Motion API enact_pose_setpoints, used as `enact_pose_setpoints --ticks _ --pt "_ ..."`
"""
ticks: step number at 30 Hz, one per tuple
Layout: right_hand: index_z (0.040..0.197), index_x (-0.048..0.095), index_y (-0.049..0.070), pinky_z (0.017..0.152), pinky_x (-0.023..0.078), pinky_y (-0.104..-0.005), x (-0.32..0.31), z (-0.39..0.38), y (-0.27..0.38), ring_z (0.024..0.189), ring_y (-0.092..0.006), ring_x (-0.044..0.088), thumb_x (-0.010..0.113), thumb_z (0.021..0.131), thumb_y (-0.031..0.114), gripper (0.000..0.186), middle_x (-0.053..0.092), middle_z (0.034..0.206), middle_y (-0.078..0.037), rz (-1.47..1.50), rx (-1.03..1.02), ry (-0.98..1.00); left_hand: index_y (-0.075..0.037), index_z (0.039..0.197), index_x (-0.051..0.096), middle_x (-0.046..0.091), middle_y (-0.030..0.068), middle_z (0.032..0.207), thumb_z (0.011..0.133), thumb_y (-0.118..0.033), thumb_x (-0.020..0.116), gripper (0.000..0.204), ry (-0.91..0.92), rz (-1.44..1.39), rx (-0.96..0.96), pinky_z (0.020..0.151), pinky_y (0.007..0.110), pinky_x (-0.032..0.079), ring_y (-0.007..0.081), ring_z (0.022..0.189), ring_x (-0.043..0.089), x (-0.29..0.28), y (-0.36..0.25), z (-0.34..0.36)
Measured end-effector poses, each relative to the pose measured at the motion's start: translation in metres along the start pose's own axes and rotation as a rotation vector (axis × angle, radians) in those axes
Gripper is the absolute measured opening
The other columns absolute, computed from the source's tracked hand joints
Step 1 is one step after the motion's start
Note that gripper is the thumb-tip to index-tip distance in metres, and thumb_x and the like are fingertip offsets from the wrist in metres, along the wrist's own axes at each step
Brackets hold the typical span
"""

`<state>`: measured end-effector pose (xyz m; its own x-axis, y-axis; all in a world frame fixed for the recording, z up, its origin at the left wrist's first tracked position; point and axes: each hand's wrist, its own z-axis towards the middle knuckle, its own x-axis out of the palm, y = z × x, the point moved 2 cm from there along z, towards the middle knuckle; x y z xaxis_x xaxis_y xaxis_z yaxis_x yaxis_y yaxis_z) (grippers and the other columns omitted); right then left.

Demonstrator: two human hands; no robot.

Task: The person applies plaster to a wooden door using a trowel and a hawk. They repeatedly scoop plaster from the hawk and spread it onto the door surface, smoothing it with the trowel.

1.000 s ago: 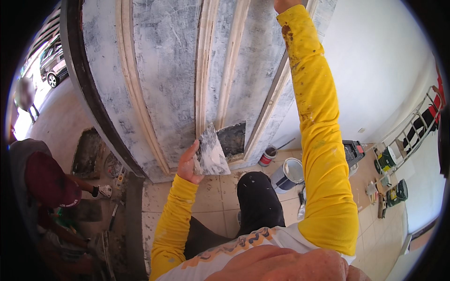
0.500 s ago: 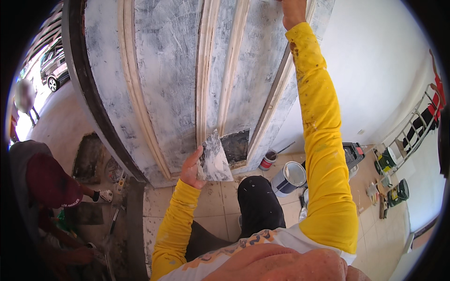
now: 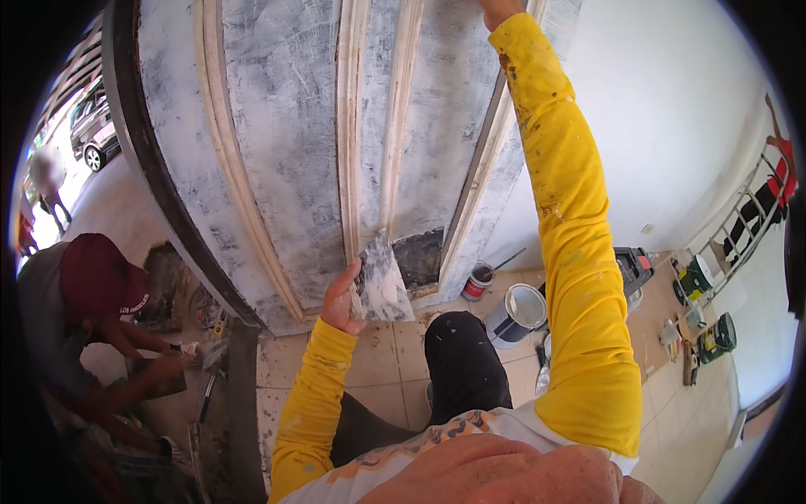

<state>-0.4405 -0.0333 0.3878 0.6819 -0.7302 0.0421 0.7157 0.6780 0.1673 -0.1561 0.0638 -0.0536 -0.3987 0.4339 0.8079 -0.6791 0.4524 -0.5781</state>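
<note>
The left hand point(image 3: 339, 304) clasps the plate point(image 3: 384, 286) by its left edge, tip upward; far above, the right hand point(image 3: 501, 10), grip out of sight.

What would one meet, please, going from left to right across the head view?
Co-worker's dark red cap, left hand, white-smeared flat plate, right hand at the top edge, black case, lower dark green bucket, red shirt.
</note>
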Motion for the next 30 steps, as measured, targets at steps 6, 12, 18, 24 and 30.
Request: enact_pose_setpoints --ticks 6,12,18,24,30 --pt "0.138 0.048 -0.004 0.093 0.044 -0.0326 0.0 -0.007 0.008 0.113 -0.0313 0.055 0.065 0.066 0.006 0.074 0.046 0.14 -0.026 0.332 0.262 -0.106 0.002 0.129 0.054 0.064 0.0163 0.122 0.099 -0.029 0.053 0.043 0.065 -0.184 -0.127 0.09 0.039 0.054 0.026 0.105 0.066 0.006 -0.002 0.002" --pt "0.134 0.051 -0.007 0.097 0.042 -0.0332 0.006 -0.002 0.023 0.124 -0.0324 0.048 0.067 0.064 0.01 0.074 0.037 0.148 -0.027 -0.103 0.117 -0.091 0.002 0.131 0.053 0.064 0.0162 0.122 0.099 -0.029 0.052 0.044 0.032 -0.134 -0.144 0.092 0.039 0.053 0.0259 0.106 0.065 0.008 0.001 0.001" --pt "0.137 0.048 -0.006 0.097 0.042 -0.0338 0.001 -0.001 0.018 0.125 -0.03 0.047 0.065 0.069 0.014 0.073 0.037 0.149 -0.025 0.232 0.203 0.135 0.001 0.131 0.053 0.063 0.0158 0.123 0.099 -0.031 0.052 0.046 0.0 0.096 0.044 0.094 0.038 0.052 0.0258 0.108 0.064 0.013 -0.003 -0.007" --pt "0.145 0.034 -0.006 0.088 0.042 -0.0325 -0.02 -0.006 0.031 0.106 -0.0231 0.051 0.064 0.071 0.014 0.082 0.053 0.127 -0.017 0.277 0.36 0.18 0.0 0.129 0.055 0.064 0.0157 0.122 0.098 -0.031 0.053 0.044 0.03 -0.127 -0.121 0.093 0.039 0.053 0.0265 0.106 0.065 0.002 0.002 0.001" --pt "0.141 0.044 -0.001 0.097 0.036 -0.0284 -0.01 0.01 0.01 0.117 -0.0211 0.049 0.063 0.075 0.016 0.071 0.051 0.135 -0.013 0.285 0.433 0.303 0.001 0.13 0.055 0.064 0.0159 0.122 0.098 -0.032 0.052 0.045 0.025 -0.135 -0.134 0.091 0.04 0.054 0.0262 0.107 0.065 0.005 0.002 0.001"
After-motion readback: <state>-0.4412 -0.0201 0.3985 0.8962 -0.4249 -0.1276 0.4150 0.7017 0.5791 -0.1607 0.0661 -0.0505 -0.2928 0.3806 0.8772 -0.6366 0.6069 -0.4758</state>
